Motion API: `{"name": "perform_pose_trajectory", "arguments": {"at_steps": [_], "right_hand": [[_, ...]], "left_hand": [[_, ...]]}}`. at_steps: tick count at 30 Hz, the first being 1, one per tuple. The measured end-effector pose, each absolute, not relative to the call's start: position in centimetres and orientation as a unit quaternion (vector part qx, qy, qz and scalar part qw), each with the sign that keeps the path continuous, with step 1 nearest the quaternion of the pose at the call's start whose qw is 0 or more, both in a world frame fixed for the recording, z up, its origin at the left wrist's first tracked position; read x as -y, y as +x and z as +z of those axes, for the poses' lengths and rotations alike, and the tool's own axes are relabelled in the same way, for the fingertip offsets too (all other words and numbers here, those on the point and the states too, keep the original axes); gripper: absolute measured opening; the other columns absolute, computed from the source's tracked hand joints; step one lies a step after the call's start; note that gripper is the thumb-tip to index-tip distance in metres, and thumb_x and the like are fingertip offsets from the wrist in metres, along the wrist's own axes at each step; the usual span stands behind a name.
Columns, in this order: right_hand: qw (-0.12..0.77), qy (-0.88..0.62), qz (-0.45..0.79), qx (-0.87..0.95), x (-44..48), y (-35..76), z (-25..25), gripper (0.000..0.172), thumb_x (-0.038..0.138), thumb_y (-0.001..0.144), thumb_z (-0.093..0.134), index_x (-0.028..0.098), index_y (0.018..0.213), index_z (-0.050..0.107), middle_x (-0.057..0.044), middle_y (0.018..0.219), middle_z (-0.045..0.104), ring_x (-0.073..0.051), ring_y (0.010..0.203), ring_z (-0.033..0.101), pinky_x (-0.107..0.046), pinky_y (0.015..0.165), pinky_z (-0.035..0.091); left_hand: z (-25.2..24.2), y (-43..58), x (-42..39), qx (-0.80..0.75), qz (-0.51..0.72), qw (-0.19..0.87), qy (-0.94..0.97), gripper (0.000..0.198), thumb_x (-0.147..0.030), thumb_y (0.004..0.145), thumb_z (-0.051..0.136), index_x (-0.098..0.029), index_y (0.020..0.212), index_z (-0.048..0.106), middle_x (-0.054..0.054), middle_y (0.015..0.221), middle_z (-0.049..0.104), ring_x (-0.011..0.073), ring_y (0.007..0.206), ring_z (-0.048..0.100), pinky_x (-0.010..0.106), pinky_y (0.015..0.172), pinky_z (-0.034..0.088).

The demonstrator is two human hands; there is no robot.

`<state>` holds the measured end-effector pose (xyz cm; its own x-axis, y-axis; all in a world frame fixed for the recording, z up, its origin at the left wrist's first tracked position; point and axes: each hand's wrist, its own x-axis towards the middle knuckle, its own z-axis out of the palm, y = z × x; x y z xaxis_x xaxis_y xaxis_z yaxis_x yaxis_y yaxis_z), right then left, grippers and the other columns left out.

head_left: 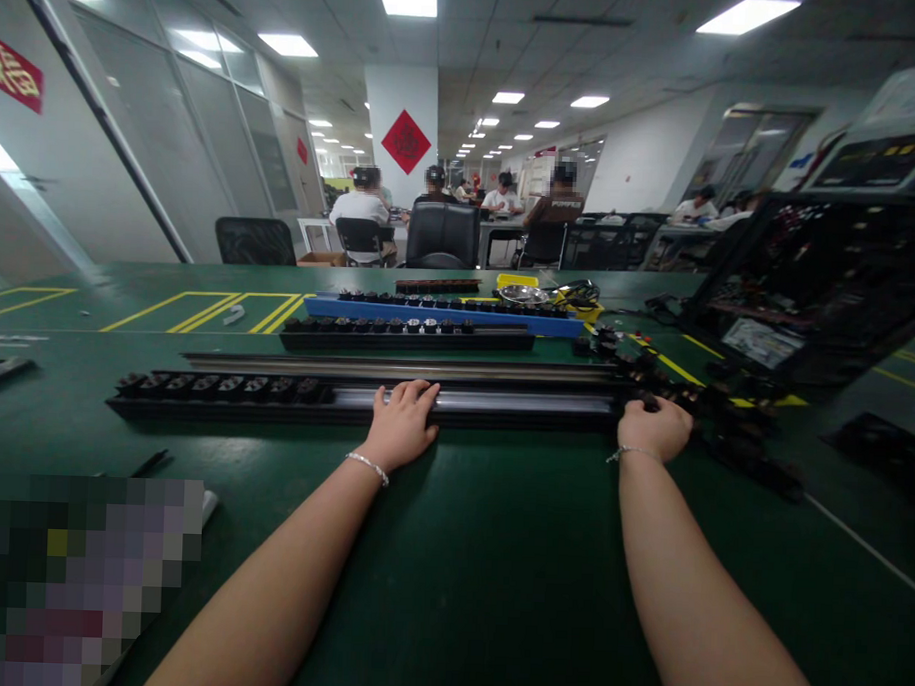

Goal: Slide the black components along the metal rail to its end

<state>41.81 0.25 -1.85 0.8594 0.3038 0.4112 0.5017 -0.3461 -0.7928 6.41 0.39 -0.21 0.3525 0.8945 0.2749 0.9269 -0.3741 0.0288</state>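
A long black channel rail lies crosswise before me, with a row of small black parts seated along its left half and a bare shiny channel to the right. My left hand grips the middle of this rail, fingers across its top and thumb at the near side. At the rail's right end, the fingers of my right hand are closed in a pinch on a small black part, partly covered by them. More loose black parts are heaped just right of that hand.
Behind lie another rail, a shorter filled black rail and a blue rail. A metal dish and yellow tray stand farther back. An open black equipment case rises at right. Several people sit at far tables.
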Motion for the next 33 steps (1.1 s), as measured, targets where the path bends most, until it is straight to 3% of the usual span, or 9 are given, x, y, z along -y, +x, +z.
{"name": "perform_pose_trajectory", "arguments": {"at_steps": [12,23,28,33], "right_hand": [[0.481,-0.812,-0.120,0.308,1.5,46.0,-1.7,0.033,0.024,0.071,0.054,0.010,0.097,0.067,-0.013,0.095,0.058,-0.025,0.105,0.050,-0.032,0.096,0.038],[0.382,-0.865,-0.044,0.322,2.8,46.3,-1.8,0.028,0.032,0.065,0.060,0.015,0.086,0.067,-0.008,0.088,0.051,-0.023,0.083,0.051,-0.039,0.082,0.042],[0.381,-0.866,-0.049,0.320,2.8,46.7,-1.9,0.047,0.024,0.066,0.056,0.020,0.113,0.062,-0.011,0.096,0.051,-0.027,0.092,0.051,-0.042,0.082,0.041],[0.348,-0.884,-0.036,0.309,2.8,45.8,-1.3,0.051,0.020,0.068,0.051,0.024,0.118,0.062,-0.015,0.115,0.051,-0.031,0.104,0.050,-0.045,0.086,0.040]], "left_hand": [[0.0,6.5,-0.3,0.558,-0.122,0.054,-0.819,0.062,-0.038,0.080,0.055,-0.030,0.140,0.037,0.007,0.142,0.043,0.0300,0.130,0.036,0.059,0.109,0.020],[0.3,6.3,-0.4,0.551,-0.123,0.046,-0.824,0.058,-0.043,0.083,0.053,-0.030,0.137,0.040,0.007,0.140,0.046,0.0289,0.128,0.040,0.057,0.108,0.024],[2.0,5.1,-1.3,0.567,-0.164,0.027,-0.807,0.041,-0.044,0.091,0.039,-0.024,0.120,0.059,0.006,0.123,0.060,0.0220,0.115,0.052,0.036,0.099,0.041],[4.2,0.4,-2.3,0.720,-0.141,0.098,-0.673,0.040,-0.037,0.086,0.041,-0.019,0.113,0.064,0.012,0.118,0.060,0.0305,0.110,0.054,0.042,0.091,0.046]]}}
